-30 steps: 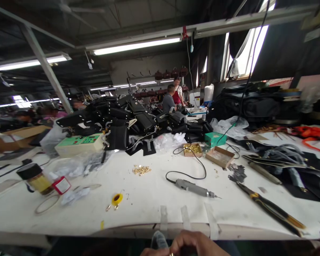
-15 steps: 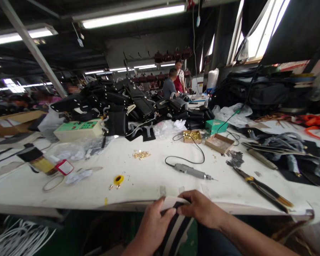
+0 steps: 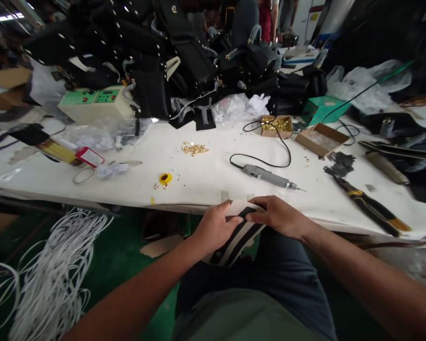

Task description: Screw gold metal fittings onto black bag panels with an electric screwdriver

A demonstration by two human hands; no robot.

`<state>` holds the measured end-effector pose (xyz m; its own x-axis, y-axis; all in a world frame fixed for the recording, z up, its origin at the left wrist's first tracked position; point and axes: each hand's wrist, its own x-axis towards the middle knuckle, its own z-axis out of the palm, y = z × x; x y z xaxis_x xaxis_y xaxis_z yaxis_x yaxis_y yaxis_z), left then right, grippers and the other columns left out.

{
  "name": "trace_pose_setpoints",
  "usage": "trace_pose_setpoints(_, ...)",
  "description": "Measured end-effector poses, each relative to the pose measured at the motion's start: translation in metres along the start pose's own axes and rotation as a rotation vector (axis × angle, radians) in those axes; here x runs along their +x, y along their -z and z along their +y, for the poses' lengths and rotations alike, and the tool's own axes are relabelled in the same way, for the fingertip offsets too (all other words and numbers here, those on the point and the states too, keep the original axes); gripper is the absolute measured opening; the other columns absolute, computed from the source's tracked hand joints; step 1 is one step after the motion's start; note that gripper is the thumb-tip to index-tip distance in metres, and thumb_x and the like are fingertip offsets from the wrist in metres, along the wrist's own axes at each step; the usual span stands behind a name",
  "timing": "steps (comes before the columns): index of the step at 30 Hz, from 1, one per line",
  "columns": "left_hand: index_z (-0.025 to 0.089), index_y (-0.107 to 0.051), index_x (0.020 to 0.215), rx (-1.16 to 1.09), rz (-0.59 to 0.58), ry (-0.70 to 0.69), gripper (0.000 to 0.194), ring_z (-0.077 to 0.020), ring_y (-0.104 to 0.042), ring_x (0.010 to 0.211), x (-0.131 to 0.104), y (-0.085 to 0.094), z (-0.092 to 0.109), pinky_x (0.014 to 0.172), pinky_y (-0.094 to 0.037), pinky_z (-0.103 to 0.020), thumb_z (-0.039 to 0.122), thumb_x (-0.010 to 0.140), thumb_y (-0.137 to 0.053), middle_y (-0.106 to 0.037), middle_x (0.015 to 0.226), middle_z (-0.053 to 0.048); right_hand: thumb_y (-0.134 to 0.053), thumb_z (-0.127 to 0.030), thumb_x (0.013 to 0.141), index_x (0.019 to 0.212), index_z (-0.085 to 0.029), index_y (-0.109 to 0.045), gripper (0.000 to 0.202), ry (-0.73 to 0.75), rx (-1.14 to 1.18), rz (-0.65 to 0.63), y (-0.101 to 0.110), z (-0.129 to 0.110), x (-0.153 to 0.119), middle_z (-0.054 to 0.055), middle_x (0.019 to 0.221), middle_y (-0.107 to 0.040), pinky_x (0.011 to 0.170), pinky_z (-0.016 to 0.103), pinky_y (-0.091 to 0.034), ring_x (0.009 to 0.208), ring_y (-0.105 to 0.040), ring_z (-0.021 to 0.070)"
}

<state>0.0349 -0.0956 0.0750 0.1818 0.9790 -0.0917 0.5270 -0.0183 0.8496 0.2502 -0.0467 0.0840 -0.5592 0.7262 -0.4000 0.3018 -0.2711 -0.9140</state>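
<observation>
Your left hand (image 3: 218, 226) is pinching the left side of a black-and-cream striped piece (image 3: 239, 239), thumb lying on top and fingers folded behind. Your right hand (image 3: 280, 215) is gripping the opposite side near the upper end, its thumb pointing toward the left one. Neither hand is spreading open; both are holding this same piece. It is sloping down toward your lap, its pale upper end showing at the near edge of the counter (image 3: 206, 177); whether it is touching that edge, you cannot tell from this view.

On the counter, ahead and slightly right, a grey electric screwdriver (image 3: 266, 175) is lying with its bit pointing right. Left of it, a small heap of gold fittings (image 3: 195, 150) is sitting loose. Nearer you, a yellow ring-shaped item (image 3: 165, 178) is resting beside a few gold bits. Far right, pliers (image 3: 369, 203) with black-and-yellow handles are lying aslant. Behind, black bags (image 3: 151, 92) are piling high. Below left, white cord (image 3: 57, 274) is lying tangled.
</observation>
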Motion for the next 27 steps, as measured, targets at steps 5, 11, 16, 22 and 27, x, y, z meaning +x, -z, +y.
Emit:
trace_pose_setpoints(5,0.017,-0.076,0.115,-0.061,-0.013,-0.053,0.028,-0.0216,-0.075,0.100,0.004,0.002,-0.002,0.095,-0.056,-0.031,0.019,0.089,-0.067,-0.081,0.109,-0.006,-0.081,-0.041,0.079,0.097,-0.015,-0.075,0.032,-0.023,-0.002,0.003,0.002,-0.003,0.002,0.004,0.086,-0.075,0.067,0.031,-0.052,0.076,-0.068,0.0216)
trace_pose_setpoints(11,0.016,-0.077,0.110,-0.084,-0.025,0.002,0.025,-0.0204,-0.074,0.088,0.009,0.005,-0.003,0.085,-0.058,-0.030,0.021,0.087,-0.069,-0.081,0.098,-0.004,-0.080,-0.036,0.081,0.114,-0.018,-0.075,0.038,0.048,-0.049,0.060,0.003,0.000,0.005,0.002,0.094,-0.076,0.069,0.029,-0.052,0.077,-0.067,0.0192)
trace_pose_setpoints(16,0.016,-0.075,0.111,-0.211,-0.024,0.041,0.029,-0.0204,-0.074,0.087,0.013,0.010,-0.003,0.079,-0.058,-0.028,0.024,0.084,-0.071,-0.081,0.097,-0.004,-0.076,-0.040,0.088,0.123,-0.020,-0.072,0.041,0.186,-0.097,0.144,-0.002,0.001,0.005,0.003,0.101,-0.076,0.073,0.029,-0.054,0.081,-0.068,0.0200)
trace_pose_setpoints(22,0.014,-0.075,0.104,-0.310,-0.049,0.106,0.031,-0.0221,-0.074,0.083,0.028,0.008,-0.014,0.075,-0.058,-0.029,0.026,0.076,-0.077,-0.080,0.091,-0.004,-0.077,-0.049,0.088,0.118,-0.019,-0.071,0.043,0.227,-0.058,0.206,-0.002,0.009,0.014,0.003,0.092,-0.073,0.069,0.029,-0.054,0.075,-0.065,0.0182)
trace_pose_setpoints(27,0.015,-0.077,0.100,-0.281,-0.037,0.180,0.029,-0.0250,-0.074,0.085,0.043,0.002,-0.024,0.073,-0.057,-0.032,0.025,0.073,-0.077,-0.080,0.090,-0.005,-0.078,-0.048,0.085,0.110,-0.017,-0.069,0.042,0.081,0.071,0.140,0.005,0.018,0.031,0.002,0.083,-0.071,0.062,0.028,-0.051,0.067,-0.063,0.0164)
